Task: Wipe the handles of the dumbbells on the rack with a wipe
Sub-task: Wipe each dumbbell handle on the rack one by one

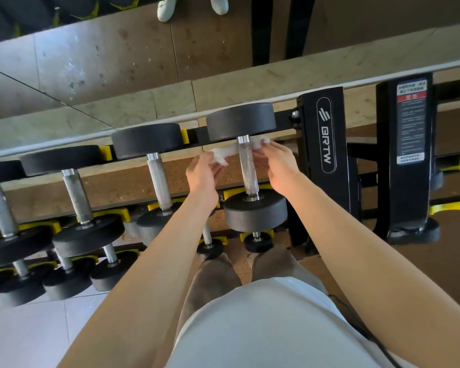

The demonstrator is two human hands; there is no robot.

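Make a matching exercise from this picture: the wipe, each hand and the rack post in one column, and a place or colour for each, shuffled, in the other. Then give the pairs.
Column one
1. wipe
2. left hand
3. right hand
4. rack post

Column two
A. black with white lettering
B. pinches the wipe's end to the right of the handle
C. white, runs behind the handle
D. pinches the wipe's end to the left of the handle

Pairs: 1-C, 2-D, 3-B, 4-A
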